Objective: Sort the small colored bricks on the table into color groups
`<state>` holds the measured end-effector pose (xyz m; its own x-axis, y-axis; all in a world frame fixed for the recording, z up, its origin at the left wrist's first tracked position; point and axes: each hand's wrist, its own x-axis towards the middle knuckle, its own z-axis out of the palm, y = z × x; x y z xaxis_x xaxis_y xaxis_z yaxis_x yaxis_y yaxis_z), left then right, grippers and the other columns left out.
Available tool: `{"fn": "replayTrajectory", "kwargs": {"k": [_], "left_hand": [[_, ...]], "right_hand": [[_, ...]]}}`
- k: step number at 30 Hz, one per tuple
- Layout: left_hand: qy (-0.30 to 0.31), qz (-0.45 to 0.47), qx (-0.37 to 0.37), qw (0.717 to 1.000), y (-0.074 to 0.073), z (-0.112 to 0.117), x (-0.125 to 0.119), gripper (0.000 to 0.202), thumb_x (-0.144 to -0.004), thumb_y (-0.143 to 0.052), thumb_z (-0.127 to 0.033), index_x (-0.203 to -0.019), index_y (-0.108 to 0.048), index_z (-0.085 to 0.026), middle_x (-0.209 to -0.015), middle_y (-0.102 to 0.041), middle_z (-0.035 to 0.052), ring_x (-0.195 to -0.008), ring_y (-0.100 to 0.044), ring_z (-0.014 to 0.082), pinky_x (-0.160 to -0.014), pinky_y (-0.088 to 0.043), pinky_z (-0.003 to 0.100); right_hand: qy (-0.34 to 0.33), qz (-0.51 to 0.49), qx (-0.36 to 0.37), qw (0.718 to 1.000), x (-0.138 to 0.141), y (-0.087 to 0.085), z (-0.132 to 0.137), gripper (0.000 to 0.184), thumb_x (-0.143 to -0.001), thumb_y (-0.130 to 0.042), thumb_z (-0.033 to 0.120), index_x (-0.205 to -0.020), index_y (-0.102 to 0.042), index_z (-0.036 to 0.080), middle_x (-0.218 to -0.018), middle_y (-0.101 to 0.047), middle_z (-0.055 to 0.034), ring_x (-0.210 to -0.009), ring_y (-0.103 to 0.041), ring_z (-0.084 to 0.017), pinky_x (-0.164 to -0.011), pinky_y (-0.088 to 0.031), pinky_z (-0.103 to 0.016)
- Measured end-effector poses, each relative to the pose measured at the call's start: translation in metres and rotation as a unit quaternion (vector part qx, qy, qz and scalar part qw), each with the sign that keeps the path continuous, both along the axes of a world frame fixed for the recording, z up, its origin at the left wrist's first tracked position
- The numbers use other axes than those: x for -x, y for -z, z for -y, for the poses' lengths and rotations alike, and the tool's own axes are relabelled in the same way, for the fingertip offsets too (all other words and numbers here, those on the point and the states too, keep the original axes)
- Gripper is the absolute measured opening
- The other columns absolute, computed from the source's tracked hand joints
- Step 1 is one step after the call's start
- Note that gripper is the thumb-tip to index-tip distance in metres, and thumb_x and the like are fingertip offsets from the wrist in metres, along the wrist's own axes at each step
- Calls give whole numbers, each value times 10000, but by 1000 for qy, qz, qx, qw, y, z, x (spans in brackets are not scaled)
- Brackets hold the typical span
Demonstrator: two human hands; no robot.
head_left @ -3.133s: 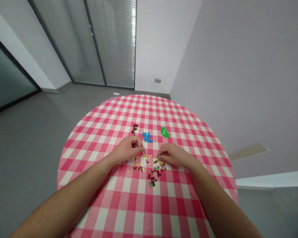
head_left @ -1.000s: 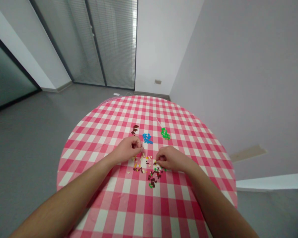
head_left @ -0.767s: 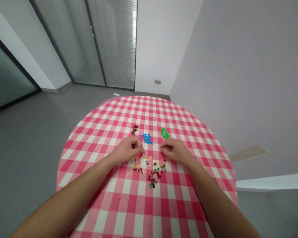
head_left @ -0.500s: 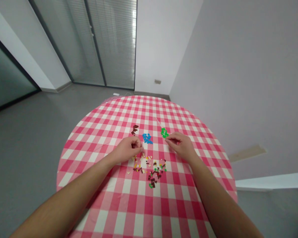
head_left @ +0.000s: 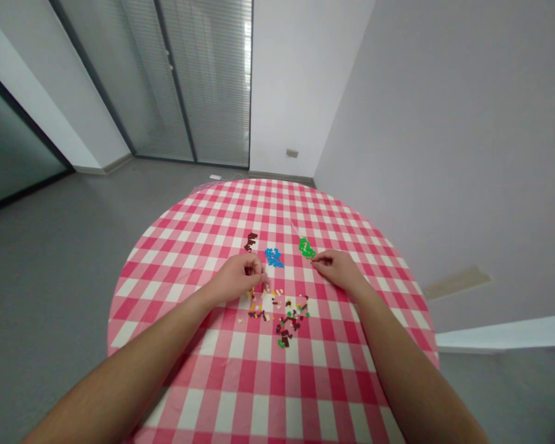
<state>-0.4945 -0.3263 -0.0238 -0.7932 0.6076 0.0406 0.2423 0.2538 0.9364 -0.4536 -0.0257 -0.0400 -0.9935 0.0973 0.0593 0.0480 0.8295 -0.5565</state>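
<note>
Tiny plastic bricks lie on a pink-and-white gingham tablecloth [head_left: 259, 394] covering a round table. My right hand [head_left: 337, 268] has its fingertips pinched together at the near edge of a green brick pile [head_left: 306, 248], and I cannot see anything between them. My left hand [head_left: 237, 275] is pinched just above a scatter of mixed-colour bricks [head_left: 282, 317], beside a blue brick pile [head_left: 274, 257]. A dark brown brick pile [head_left: 250, 242] lies farther ahead of that hand.
The round table's far rim [head_left: 259, 180] meets a grey floor [head_left: 50, 277]. Beyond it stand a glass door with blinds [head_left: 203, 80] and a white wall with a socket [head_left: 291, 153]. A thin white cable [head_left: 215, 177] lies near the rim.
My right hand has moved forward from the mixed bricks to the green pile. My left hand has stayed in place above the scatter.
</note>
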Motion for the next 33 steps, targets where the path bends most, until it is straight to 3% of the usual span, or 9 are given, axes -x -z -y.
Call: {"fn": "replayTrajectory", "kwargs": {"k": [7,19,21,24,27,33], "left_hand": [[1,-1,-12,1000,1,0,0,186,-731,-617,-188,-643,-453,-181,-627,-535,-28,-565,-455,97,-546,-366,241],[6,-2,-15,1000,3,0,1,211,-751,-627,-202,-636,-451,-190,-633,-538,-26,-566,-480,103,-553,-365,256],[4,-4,-14,1000,2,-1,1,217,-753,-627,-201,-630,-449,-192,-629,-534,-28,-563,-488,105,-551,-363,258],[-3,-9,-5,1000,1,0,0,215,-755,-631,-201,-634,-454,-193,-629,-539,-27,-564,-494,108,-551,-367,259],[-5,-12,-3,1000,2,0,1,205,-760,-633,-204,-651,-460,-193,-635,-547,-26,-563,-485,106,-542,-366,256],[-2,-11,-1,1000,4,0,1,204,-760,-633,-198,-654,-459,-194,-624,-536,-29,-552,-449,100,-534,-356,257]], "right_hand": [[9,-13,-5,1000,2,5,1,184,-804,-630,306,-848,-773,198,-841,-753,-82,-747,-668,-211,-646,-484,-299],[58,-32,-47,997,4,1,17,150,-799,-610,284,-767,-723,191,-719,-711,-56,-658,-625,-189,-587,-415,-277],[20,-24,-22,999,-1,-6,19,162,-806,-614,296,-789,-733,188,-754,-722,-63,-678,-632,-189,-605,-430,-282],[-98,31,36,994,-14,-24,29,148,-793,-622,259,-816,-751,189,-801,-737,-60,-694,-639,-173,-619,-452,-267],[-231,149,44,960,-27,-42,42,135,-779,-638,231,-780,-767,192,-749,-733,-38,-642,-628,-149,-569,-434,-238],[-294,194,7,936,-35,-49,56,200,-701,-637,119,-805,-790,195,-720,-730,-16,-616,-616,-126,-541,-405,-211]]}}
